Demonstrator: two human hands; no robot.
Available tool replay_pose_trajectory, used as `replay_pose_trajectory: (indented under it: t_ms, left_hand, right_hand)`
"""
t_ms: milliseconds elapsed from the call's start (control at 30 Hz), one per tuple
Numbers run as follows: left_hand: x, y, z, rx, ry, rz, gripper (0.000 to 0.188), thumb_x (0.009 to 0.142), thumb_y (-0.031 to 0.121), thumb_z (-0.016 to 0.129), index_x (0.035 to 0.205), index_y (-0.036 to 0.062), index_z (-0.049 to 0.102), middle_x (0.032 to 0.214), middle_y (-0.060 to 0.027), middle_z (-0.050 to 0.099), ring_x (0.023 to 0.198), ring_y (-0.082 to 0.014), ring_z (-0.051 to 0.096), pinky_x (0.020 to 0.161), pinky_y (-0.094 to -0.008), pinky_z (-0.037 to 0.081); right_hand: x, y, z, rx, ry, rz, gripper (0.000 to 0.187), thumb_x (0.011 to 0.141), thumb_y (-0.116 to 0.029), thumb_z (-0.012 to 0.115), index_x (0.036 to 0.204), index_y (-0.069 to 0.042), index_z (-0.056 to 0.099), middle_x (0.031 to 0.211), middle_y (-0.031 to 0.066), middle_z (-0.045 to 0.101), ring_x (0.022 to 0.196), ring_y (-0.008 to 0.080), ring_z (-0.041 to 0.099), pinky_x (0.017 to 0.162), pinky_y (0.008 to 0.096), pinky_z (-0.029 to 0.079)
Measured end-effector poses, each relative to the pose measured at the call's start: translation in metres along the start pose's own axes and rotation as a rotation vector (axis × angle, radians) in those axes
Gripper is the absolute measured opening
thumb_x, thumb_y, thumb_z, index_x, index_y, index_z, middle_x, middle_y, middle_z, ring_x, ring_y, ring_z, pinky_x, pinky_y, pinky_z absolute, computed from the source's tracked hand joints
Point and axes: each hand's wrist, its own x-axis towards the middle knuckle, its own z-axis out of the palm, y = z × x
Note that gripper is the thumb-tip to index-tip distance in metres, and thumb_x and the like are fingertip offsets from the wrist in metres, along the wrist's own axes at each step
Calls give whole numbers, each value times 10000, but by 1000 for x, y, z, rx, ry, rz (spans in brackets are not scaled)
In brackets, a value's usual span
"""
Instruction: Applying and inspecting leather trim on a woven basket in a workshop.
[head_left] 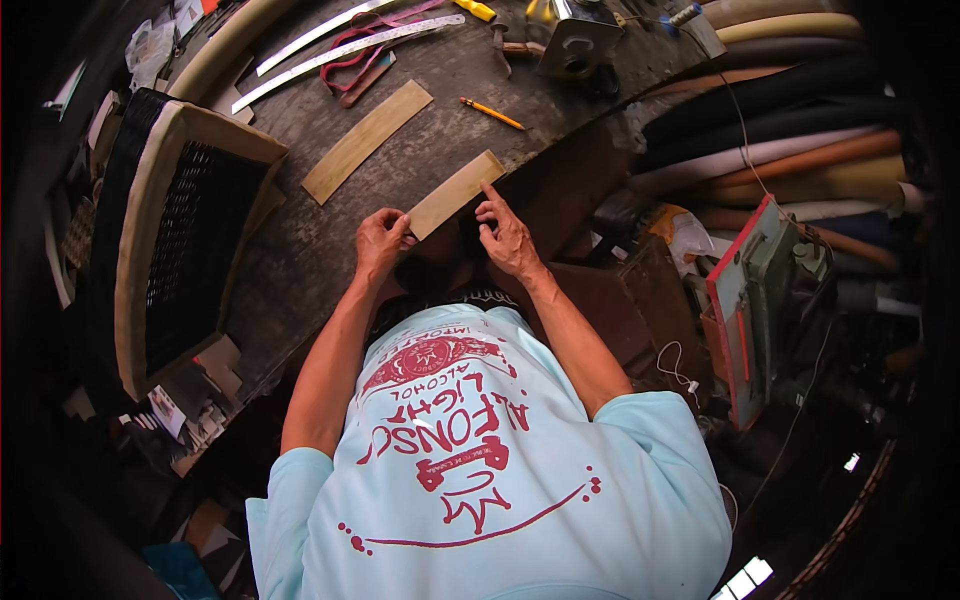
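Note:
A flat tan strip point(455, 197), which could be leather or thin board, lies at a slant along the workbench's near edge. My left hand point(382, 241) pinches its lower left end between thumb and fingers. At the other end my right hand point(509, 235) touches the strip's near edge with a stretched index finger; its other fingers are loosely bent and grip nothing. A second, similar tan strip point(367, 142) lies farther off to the left on the bench. Beyond the strip in my hands rests an orange pencil point(491, 113).
Metal rulers point(350, 62) and a pink tape point(352, 78) lie at the far side of the workbench point(290, 115). A black woven panel with a tan border point(190, 235) stands left. Material rolls point(780, 150) are stacked right, behind a red-edged machine point(740, 310).

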Motion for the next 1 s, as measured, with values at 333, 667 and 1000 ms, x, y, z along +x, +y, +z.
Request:
replay_pose_trajectory:
  t_ms: [333,667,1000]
  left_hand:
    - [4,1,-2,12,-17,-38,148,924,116,603,951,-24,646,755,-83,672,623,-118,656,543,-239,528]
    - [4,13,0,264,44,24,158,843,131,664,869,-25,676,696,-91,668,543,-136,632,502,-275,502]
    - [10,9,-10,241,-15,18,168,815,130,685,850,-34,692,683,-106,676,529,-145,630,498,-292,494]
  right_hand:
    - [-33,-1,54,-391,-145,-397,584,757,55,528,1325,-61,466,1161,140,612,864,312,643,753,394,524]
    - [-2,1,14,-151,27,-79,619,776,19,524,1380,-24,400,1176,129,573,841,258,638,779,355,515]
    - [-33,-16,71,-942,-221,-456,193,744,-40,608,931,-69,571,1501,85,380,664,224,586,634,381,426]
